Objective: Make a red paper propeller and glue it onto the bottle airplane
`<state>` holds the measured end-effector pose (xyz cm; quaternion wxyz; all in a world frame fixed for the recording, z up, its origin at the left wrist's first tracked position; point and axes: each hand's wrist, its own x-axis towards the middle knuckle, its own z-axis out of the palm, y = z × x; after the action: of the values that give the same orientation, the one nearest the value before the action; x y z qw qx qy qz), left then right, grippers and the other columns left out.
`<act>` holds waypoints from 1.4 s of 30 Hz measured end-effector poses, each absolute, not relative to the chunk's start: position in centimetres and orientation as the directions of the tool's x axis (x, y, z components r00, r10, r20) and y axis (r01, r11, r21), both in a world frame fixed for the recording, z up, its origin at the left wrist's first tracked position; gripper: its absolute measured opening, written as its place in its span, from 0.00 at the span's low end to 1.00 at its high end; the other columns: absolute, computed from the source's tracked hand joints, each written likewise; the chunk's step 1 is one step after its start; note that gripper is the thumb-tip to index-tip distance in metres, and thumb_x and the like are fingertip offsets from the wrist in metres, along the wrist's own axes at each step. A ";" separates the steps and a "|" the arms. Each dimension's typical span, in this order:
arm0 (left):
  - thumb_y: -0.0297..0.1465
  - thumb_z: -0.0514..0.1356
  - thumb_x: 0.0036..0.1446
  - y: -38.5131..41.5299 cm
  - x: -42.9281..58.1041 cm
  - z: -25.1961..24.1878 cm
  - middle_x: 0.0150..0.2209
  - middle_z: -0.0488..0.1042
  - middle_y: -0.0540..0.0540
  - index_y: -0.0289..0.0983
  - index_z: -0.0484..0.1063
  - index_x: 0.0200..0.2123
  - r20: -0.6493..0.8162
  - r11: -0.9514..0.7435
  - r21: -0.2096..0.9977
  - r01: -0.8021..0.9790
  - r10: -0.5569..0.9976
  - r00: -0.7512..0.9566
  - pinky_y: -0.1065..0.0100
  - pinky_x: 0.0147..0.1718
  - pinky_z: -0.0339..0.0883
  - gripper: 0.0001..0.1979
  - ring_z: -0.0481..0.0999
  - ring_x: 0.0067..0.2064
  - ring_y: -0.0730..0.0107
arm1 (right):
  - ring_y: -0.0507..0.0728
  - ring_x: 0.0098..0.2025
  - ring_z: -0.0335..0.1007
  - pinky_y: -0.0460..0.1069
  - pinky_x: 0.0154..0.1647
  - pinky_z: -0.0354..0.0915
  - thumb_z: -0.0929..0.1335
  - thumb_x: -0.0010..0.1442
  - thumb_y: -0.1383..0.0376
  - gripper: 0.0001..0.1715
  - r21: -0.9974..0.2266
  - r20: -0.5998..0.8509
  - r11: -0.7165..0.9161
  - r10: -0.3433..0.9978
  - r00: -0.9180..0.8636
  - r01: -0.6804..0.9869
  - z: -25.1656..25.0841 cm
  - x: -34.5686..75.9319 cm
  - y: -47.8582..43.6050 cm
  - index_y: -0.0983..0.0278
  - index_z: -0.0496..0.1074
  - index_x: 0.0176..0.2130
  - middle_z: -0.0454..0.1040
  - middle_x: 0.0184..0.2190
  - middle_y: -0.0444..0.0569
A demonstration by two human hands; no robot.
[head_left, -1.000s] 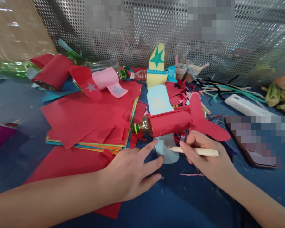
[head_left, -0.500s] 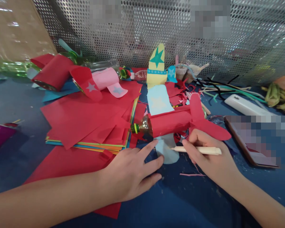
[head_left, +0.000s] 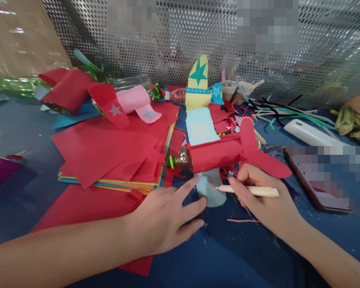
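A bottle wrapped in red paper (head_left: 214,155) lies on its side, its green cap (head_left: 170,162) pointing left. Red fins (head_left: 265,163) stick out at its right end. One light blue paper wing (head_left: 201,126) with a pale star rises behind it, and another pale blue wing (head_left: 214,194) lies in front. My left hand (head_left: 171,218) is spread, its fingertips touching the left edge of the front wing. Between the fingers of my right hand (head_left: 265,200) is a cream pen (head_left: 252,190), its tip on the front wing.
Stacked coloured paper (head_left: 108,152) lies at the left. Behind stand a yellow paper-covered bottle (head_left: 198,96), a pink one (head_left: 133,99) and a red one (head_left: 67,92). A phone (head_left: 318,180) and a white device (head_left: 312,134) lie right. A perforated metal panel (head_left: 180,40) borders the back.
The pen and the fingers of my right hand have shifted very slightly left. My left hand and the wrapped bottle look the same.
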<state>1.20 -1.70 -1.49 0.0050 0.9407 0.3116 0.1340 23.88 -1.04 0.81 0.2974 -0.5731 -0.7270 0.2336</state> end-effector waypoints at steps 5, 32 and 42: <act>0.37 0.47 0.64 -1.8 1.2 -1.4 0.57 0.65 0.35 0.41 0.71 0.47 0.241 -0.802 0.092 0.590 0.593 0.768 0.62 0.27 0.71 0.16 0.75 0.30 0.66 | 0.48 0.14 0.56 0.43 0.16 0.56 0.63 0.60 0.63 0.16 -0.689 0.168 0.226 0.974 -0.152 0.688 0.8 23.9 -1.0 0.59 0.54 0.23 0.60 0.12 0.36; 0.37 0.47 0.64 -1.7 1.2 -1.7 0.57 0.65 0.34 0.41 0.70 0.47 0.232 -0.803 0.100 0.588 0.593 0.771 0.60 0.25 0.71 0.16 0.75 0.29 0.64 | 0.48 0.13 0.55 0.43 0.15 0.55 0.63 0.60 0.62 0.16 -0.677 0.175 0.247 0.969 -0.175 0.694 0.8 23.9 -1.0 0.59 0.54 0.23 0.60 0.12 0.36; 0.37 0.48 0.63 -1.8 1.1 -1.6 0.56 0.65 0.34 0.41 0.70 0.47 0.249 -0.808 0.105 0.580 0.586 0.771 0.60 0.25 0.71 0.15 0.75 0.29 0.64 | 0.47 0.13 0.54 0.42 0.15 0.54 0.62 0.60 0.63 0.16 -0.662 0.209 0.267 0.963 -0.170 0.700 0.8 23.9 -1.0 0.59 0.54 0.23 0.58 0.12 0.35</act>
<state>1.11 -1.81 -1.59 0.0109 0.9410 0.3097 0.1358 23.91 -1.00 0.80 0.3073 -0.5663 -0.7342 0.2140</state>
